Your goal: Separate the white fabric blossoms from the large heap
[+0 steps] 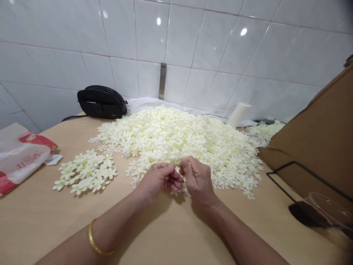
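Note:
Both hands meet at the near edge of a large heap of cream-white artificial flowers (171,136). My left hand (158,180) is closed in a pinch, thumb against the forefinger and the other fingers curled beneath. Fingertip to fingertip with it, my right hand (199,180) is curled up, its thumb pressed on the forefinger. Whatever lies between the fingertips is too small or hidden to make out. A few white petals show just below the fingers; whether they are held or lie on the table I cannot tell. To the left lies a smaller group of the same flowers (88,172).
A black pouch (102,103) stands at the back left, a red-and-white plastic packet (24,158) at the left edge. On the right are a cardboard box (311,143), glasses (310,213) and a white cylinder (238,115). A tiled wall (187,40) closes off the table's back.

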### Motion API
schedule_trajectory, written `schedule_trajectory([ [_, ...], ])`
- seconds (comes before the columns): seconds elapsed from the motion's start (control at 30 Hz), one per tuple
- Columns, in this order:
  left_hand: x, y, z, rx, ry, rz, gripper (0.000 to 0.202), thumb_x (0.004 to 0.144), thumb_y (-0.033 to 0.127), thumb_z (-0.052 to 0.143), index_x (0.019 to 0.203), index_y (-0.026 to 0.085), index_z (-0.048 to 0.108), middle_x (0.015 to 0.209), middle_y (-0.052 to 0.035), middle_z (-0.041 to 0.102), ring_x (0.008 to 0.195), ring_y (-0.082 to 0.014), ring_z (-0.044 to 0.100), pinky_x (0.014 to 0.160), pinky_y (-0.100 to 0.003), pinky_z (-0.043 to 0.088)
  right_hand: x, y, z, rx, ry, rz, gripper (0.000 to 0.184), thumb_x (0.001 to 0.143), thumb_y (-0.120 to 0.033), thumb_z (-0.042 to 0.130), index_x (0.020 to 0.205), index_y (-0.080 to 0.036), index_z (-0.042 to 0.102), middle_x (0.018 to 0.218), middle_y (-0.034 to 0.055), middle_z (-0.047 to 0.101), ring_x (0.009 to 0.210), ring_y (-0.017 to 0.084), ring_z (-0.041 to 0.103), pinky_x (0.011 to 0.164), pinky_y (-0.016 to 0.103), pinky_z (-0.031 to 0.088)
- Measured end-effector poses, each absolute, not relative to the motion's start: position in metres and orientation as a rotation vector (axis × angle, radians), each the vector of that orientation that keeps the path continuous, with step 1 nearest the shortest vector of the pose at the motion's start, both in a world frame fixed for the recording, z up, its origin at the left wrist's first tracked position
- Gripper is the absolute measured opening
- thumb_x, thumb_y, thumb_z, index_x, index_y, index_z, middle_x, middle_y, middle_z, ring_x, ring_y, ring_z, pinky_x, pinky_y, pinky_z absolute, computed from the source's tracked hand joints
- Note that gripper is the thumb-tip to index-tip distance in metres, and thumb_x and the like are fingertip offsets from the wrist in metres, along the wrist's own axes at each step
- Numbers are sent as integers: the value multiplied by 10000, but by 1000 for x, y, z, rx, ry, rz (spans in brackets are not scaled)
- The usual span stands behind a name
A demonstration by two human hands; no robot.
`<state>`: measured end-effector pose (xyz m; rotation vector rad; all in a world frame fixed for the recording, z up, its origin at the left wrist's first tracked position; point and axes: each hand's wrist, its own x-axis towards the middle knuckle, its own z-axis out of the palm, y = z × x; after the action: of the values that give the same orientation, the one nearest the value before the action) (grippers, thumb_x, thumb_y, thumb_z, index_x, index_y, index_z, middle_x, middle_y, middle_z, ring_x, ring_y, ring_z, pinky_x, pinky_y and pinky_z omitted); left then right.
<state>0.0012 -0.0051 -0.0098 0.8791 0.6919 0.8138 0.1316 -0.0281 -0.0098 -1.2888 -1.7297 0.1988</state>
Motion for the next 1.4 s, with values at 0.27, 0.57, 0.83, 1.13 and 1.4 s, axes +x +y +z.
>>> schedule_trajectory([
  [0.27, 4, -5, -14, 798, 669, 784, 248, 756, 300, 512, 630, 96, 577, 541, -47, 562, 452, -91, 514, 455, -192, 425, 125, -28, -6, -1238, -1762, 30, 302, 839, -230, 347, 555, -189, 442, 508, -14, 421, 515, 109, 396, 642, 276, 381],
  [0.57, 1, -2, -1, 636, 728, 743, 254, 773, 299, 477, 616, 115, 554, 585, -43, 569, 508, -109, 541, 512, -213, 463, 129, -21, -22, -1071, -1719, 262, 492, 793, -212, 391, 1276, -207, 299, 939, 54, 560, 855, 148, 538, 722, 268, 456],
  [0.83, 6, -9, -2, 698, 687, 784, 136, 744, 228, 526, 697, 108, 572, 629, -48, 588, 524, -108, 548, 512, -216, 459, 125, -31, -4, -1122, -1493, 493, 386, 866, -276, 308, 1250, -247, 340, 873, 29, 610, 755, 121, 577, 667, 259, 483],
  [1.13, 4, -8, -9, 756, 616, 878, 66, 683, 123, 593, 646, 110, 540, 524, -21, 573, 447, -75, 517, 452, -175, 420, 119, -29, -5, -980, -1441, 1071, 472, 881, -375, 250, 1328, -303, 118, 1199, 79, 481, 750, 124, 586, 471, 209, 473],
  [1.4, 3, -8, -5, 707, 646, 993, 101, 624, 118, 634, 621, 128, 534, 515, 10, 559, 433, -62, 504, 464, -172, 415, 121, -25, -15, -1021, -1731, 384, 424, 847, -286, 382, 1266, -231, 359, 1212, 88, 464, 1109, 220, 412, 916, 425, 341],
])
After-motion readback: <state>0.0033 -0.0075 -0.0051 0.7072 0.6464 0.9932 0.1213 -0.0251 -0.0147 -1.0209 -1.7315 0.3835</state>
